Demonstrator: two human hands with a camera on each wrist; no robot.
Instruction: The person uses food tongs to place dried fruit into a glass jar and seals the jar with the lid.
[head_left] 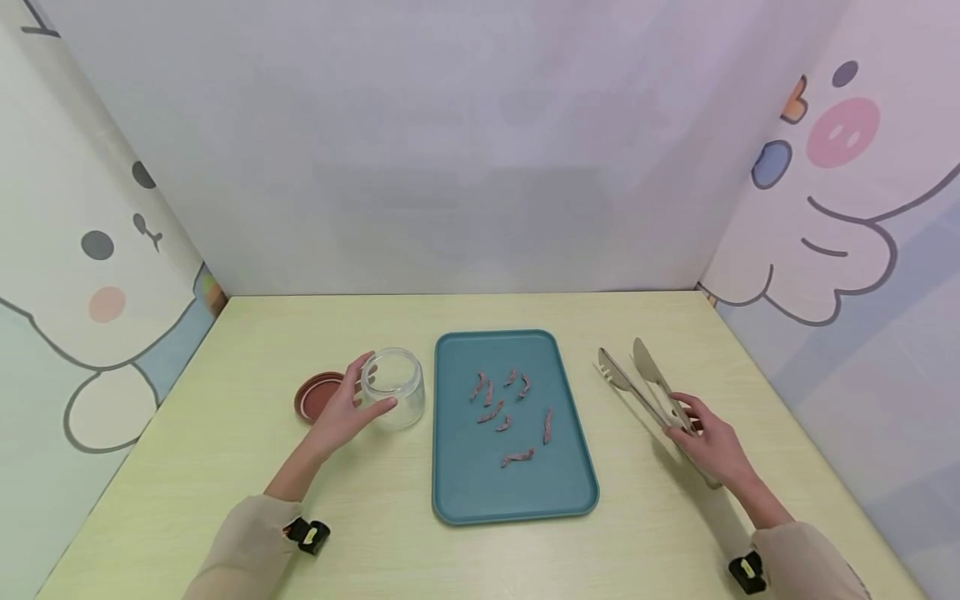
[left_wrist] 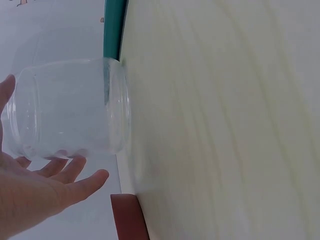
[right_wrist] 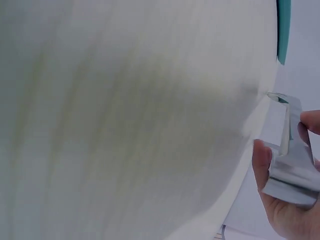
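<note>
A clear glass jar (head_left: 397,390) stands open-mouthed on the pale wooden table, left of a teal tray (head_left: 480,483). My left hand (head_left: 372,385) cups the jar, thumb on the far side and straight fingers (left_wrist: 75,182) on the near side, at or just off the glass (left_wrist: 70,112). Several small reddish-brown strips (head_left: 498,410) lie scattered on the tray. Right of the tray, my right hand (head_left: 678,417) pinches the near end of metal tongs (head_left: 637,379), which lie on the table with their tips pointing away. In the right wrist view my thumb (right_wrist: 261,157) presses against the tongs (right_wrist: 290,167).
A brown round lid (head_left: 315,396) lies flat just left of the jar, behind my left hand. Cartoon-printed panels wall the table on the left, back and right. Bare tabletop (head_left: 480,312) stretches behind the tray and in front of both hands.
</note>
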